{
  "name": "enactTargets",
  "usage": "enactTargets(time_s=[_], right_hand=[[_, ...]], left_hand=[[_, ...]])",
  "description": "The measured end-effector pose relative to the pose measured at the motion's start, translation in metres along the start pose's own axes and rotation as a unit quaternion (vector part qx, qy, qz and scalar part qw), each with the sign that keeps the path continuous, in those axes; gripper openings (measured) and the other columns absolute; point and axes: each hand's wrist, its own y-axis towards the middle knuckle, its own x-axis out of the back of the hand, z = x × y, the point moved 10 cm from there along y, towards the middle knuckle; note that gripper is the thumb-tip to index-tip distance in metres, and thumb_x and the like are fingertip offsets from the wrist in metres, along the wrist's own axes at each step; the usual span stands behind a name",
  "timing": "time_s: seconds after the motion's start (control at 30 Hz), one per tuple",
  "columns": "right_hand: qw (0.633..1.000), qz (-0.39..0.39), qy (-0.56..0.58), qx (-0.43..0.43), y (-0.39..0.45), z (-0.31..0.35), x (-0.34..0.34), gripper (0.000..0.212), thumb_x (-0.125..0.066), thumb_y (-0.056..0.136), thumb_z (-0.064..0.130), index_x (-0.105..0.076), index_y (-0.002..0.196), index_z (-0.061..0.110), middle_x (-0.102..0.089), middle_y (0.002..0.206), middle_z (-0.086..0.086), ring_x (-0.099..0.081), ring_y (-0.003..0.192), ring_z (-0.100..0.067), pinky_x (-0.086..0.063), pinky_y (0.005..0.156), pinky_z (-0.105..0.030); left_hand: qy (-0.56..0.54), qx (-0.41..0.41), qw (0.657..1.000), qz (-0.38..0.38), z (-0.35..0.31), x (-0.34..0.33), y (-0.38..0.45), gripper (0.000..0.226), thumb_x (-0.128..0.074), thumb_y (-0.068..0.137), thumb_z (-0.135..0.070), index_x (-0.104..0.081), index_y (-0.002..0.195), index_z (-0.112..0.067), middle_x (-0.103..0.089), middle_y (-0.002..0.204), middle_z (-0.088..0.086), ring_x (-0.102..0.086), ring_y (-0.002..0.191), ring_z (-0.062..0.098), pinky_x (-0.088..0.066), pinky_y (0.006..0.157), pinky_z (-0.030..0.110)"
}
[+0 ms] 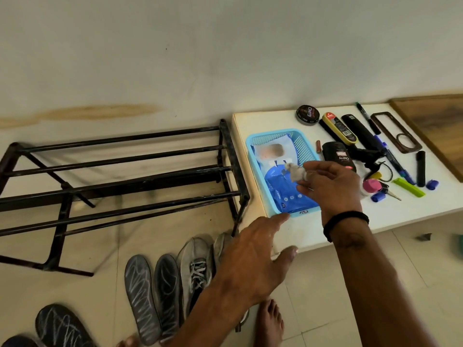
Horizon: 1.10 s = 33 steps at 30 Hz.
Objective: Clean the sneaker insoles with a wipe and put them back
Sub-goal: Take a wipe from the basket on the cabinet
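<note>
Item 1, insoles: two grey insoles lie side by side on the floor tiles, out of the shoes, faces marked with pale scribbled streaks. Long axis runs from the near floor toward the wall, leaning slightly left at the far end; the rounded far ends point toward the shoe rack, though which end is the toe cannot be told.

Item 2, sneakers: grey laced pair just right of the insoles, parallel to them, partly hidden behind the left forearm.

Item 3, left hand: fingers straight and spread, holding nothing, reaching toward the near corner of the basket; fingertip at or just short of its rim, contact unclear.

Item 4, basket: light blue plastic, on the white tabletop, holding a blue wipes pack and a paler packet behind it.

Item 5, right hand: above the basket, fingertips pinching a crumpled, greyed wipe; remaining fingers loosely extended.

Item 6, polish tins, brushes, pens and caps: spread on the tabletop right of the basket.

Risks, judged: the light basket may slide or tip off the table edge if pushed by the left hand; a soiled wipe dropped into it could dirty the pack; the loose pinch could let the wipe fall onto the floor; insoles returned damp, or swapped left for right, would sit poorly.
</note>
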Motion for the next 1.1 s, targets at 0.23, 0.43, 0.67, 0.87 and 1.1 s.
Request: enactTargets(time_s=[0.23,0.43,0.67,0.87,1.1], right_hand=[[0.977,0.21,0.031,0.033,-0.036,0.017,-0.058,0.01,-0.07,0.087,-0.004,-0.073,0.095,0.002,-0.076,0.097,-0.017,-0.074,0.093,-0.036,-0.06,0.083,-0.045],[0.956,0.282,-0.014,0.076,-0.055,0.027,-0.074,0.016,-0.073,0.082,-0.01,-0.07,0.096,-0.003,-0.075,0.096,-0.018,-0.073,0.093,-0.034,-0.062,0.083,-0.044],[0.944,0.32,0.07,0.025,-0.069,0.025,-0.084,0.016,-0.07,0.083,-0.009,-0.065,0.098,-0.008,-0.075,0.102,-0.02,-0.072,0.099,-0.034,-0.06,0.088,-0.042],[0.975,0.217,0.045,-0.002,-0.054,0.016,-0.067,0.014,-0.076,0.083,0.002,-0.072,0.096,0.007,-0.076,0.093,-0.014,-0.074,0.089,-0.031,-0.062,0.076,-0.036],[0.971,0.146,-0.144,0.12,-0.05,0.027,-0.058,0.017,-0.08,0.081,0.04,-0.073,0.088,0.026,-0.076,0.081,0.011,-0.073,0.075,-0.011,-0.06,0.063,-0.024]], left_hand=[[-0.264,0.123,0.946,-0.144,0.018,0.058,0.007,0.029,-0.06,0.099,-0.047,-0.065,0.126,-0.037,-0.074,0.099,-0.015,-0.071,0.085,0.0,-0.059,0.071,0.019],[-0.389,0.191,0.885,-0.171,0.036,0.067,0.0,0.031,-0.069,0.092,-0.047,-0.073,0.116,-0.027,-0.079,0.099,-0.007,-0.075,0.086,0.007,-0.058,0.08,0.026],[-0.46,0.212,0.839,-0.197,0.044,0.074,-0.006,0.025,-0.071,0.092,-0.038,-0.075,0.111,-0.022,-0.079,0.098,-0.001,-0.072,0.09,0.015,-0.057,0.078,0.026],[-0.53,0.235,0.793,-0.187,0.049,0.072,-0.007,0.021,-0.067,0.096,-0.033,-0.076,0.106,-0.017,-0.08,0.095,0.003,-0.069,0.083,0.012,-0.057,0.087,0.033],[-0.5,0.234,0.813,-0.188,0.053,0.074,-0.007,0.018,-0.067,0.098,-0.024,-0.073,0.115,-0.023,-0.08,0.099,-0.002,-0.07,0.087,0.011,-0.057,0.087,0.03]])
